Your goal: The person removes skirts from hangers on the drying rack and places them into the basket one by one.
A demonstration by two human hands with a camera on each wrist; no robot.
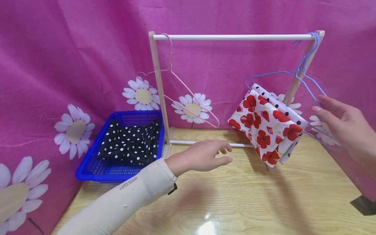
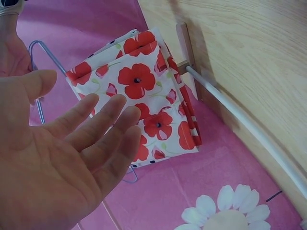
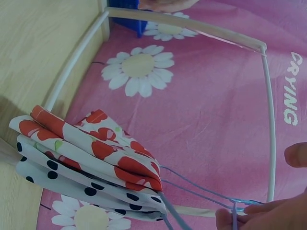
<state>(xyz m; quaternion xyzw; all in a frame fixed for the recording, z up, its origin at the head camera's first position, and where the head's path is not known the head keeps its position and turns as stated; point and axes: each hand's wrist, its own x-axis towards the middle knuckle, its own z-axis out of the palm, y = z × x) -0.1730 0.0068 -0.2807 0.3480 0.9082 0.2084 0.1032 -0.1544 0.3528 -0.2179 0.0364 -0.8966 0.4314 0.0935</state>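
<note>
Two blue wire hangers (image 1: 303, 67) hang at the right end of the rack's top rail. Over them are draped a white cloth with red flowers (image 1: 258, 120) and, behind it, a white cloth with black dots (image 3: 91, 184). My right hand (image 1: 348, 125) is at the hangers' right shoulders, its fingertips (image 3: 230, 221) right at the wire and its thumb held apart. Reaching over the table in front of the rack, my left hand (image 1: 202, 156) is empty, fingers loosely bent. The left wrist view shows its palm (image 2: 57, 163) facing up, overlapping the flowered cloth.
A pink hanger (image 1: 188, 88) hangs bare at the left end of the white top rail (image 1: 235, 37). Left of the rack, a blue basket (image 1: 117, 176) holds a black cloth with white dots (image 1: 129, 143). A pink daisy-patterned curtain (image 1: 235, 16) stands behind the wooden table (image 1: 235, 202).
</note>
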